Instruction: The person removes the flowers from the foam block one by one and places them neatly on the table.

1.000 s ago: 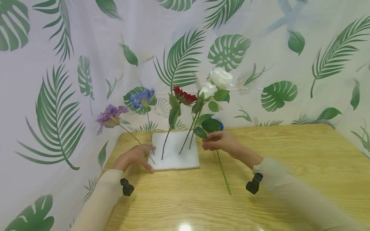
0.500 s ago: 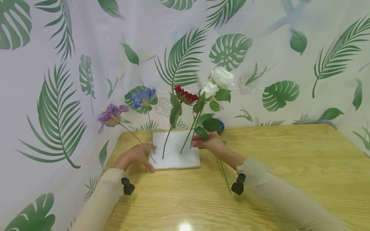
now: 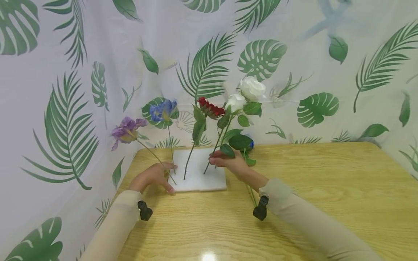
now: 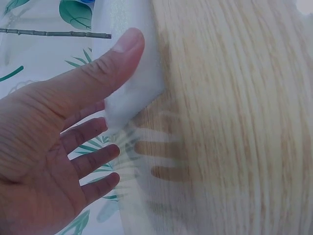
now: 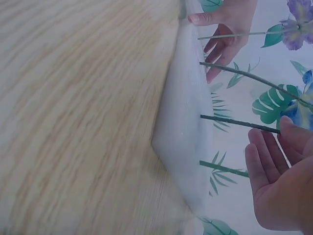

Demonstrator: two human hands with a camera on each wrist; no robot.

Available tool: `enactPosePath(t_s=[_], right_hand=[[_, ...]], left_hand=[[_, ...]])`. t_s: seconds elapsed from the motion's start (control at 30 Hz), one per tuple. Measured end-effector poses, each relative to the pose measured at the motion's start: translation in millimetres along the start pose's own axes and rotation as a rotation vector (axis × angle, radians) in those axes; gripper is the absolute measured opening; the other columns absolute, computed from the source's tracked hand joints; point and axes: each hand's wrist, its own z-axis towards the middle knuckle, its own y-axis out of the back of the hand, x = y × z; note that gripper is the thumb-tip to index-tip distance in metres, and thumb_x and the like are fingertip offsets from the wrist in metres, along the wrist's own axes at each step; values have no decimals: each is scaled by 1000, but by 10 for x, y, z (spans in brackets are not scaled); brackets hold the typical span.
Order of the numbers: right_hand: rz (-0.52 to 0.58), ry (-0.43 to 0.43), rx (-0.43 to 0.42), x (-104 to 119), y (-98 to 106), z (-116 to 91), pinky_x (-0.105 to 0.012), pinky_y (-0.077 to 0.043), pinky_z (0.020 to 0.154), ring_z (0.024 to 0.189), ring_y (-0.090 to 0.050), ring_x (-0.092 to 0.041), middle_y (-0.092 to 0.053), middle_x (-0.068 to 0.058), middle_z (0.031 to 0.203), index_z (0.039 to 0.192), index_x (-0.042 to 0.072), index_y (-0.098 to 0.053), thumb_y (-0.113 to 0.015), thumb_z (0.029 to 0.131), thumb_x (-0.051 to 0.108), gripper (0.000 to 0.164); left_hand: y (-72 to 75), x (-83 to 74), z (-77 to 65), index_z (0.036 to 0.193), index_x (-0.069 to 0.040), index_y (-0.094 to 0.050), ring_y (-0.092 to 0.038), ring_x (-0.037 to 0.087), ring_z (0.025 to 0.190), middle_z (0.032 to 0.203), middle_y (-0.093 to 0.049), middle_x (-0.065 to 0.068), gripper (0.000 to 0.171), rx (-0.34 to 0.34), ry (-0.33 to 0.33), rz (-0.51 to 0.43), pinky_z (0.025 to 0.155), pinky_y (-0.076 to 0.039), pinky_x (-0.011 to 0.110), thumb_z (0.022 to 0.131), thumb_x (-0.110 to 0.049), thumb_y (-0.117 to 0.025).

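Note:
In the head view, my left hand [image 3: 153, 177] rests at the left side of a white foam board [image 3: 196, 185]. The left wrist view shows its thumb against the foam [image 4: 142, 73], the other fingers loosely spread. My right hand [image 3: 233, 164] pinches the dark stem [image 5: 234, 121] of a white rose [image 3: 251, 88] between thumb and fingertips. Another green stem [image 5: 222, 168] stands beside it, partly behind the fingers. A red flower [image 3: 210, 108], a blue iris-like flower [image 3: 163, 110] and a purple one [image 3: 126, 130] also stand in the foam, the purple one leaning left.
A blue flower [image 3: 251, 144] lies on the wooden table [image 3: 310, 174] to the right, its green stem running under my right forearm. A leaf-printed curtain [image 3: 281, 29] hangs behind the table and along its left side.
My right hand has moved left, from beside the lying blue flower to the white rose's stem. My left hand has stayed at the foam board.

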Motion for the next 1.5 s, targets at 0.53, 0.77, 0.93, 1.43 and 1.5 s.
enactPosePath(t_s=[0.53, 0.77, 0.93, 1.43, 1.5], right_hand=[[-178, 127, -20, 117, -157, 23, -26, -57, 83, 86, -70, -5, -79, -9, 99, 102, -3, -76, -78, 89, 13, 20], [25, 142, -32, 120, -202, 47, -19, -60, 78, 81, -74, -4, -80, -2, 90, 95, -9, -74, -77, 85, -4, 12], [263, 168, 17, 105, -192, 65, -24, -62, 80, 81, -75, -10, -78, -1, 83, 91, -12, -72, -67, 87, -17, 9], [-81, 297, -91, 216, -157, 95, -27, -64, 79, 77, -75, -8, -74, -30, 103, 94, -14, -75, -75, 88, -1, 14], [-65, 308, -84, 245, -149, 76, -27, -64, 79, 77, -75, -8, -74, -31, 104, 92, -16, -74, -75, 88, -3, 14]], left_hand=[[-1, 20, -9, 150, -5, -50, -32, 44, 150, 160, -39, 23, 100, -8, 1, -13, 125, -27, 56, 64, -22, -97], [11, 11, -19, 150, -5, -49, -31, 44, 150, 160, -38, 23, 100, -5, -1, -14, 124, -28, 56, 64, -23, -97], [10, 8, -21, 151, -5, -49, -31, 44, 151, 161, -37, 23, 101, -4, 3, -11, 124, -27, 57, 64, -23, -97], [-19, 31, -10, 150, -5, -49, -31, 45, 151, 162, -36, 24, 101, -7, -10, -17, 125, -27, 56, 64, -23, -98], [-20, 29, -13, 150, -4, -49, -30, 45, 151, 162, -35, 24, 101, -6, -7, -21, 125, -27, 57, 64, -22, -98]])
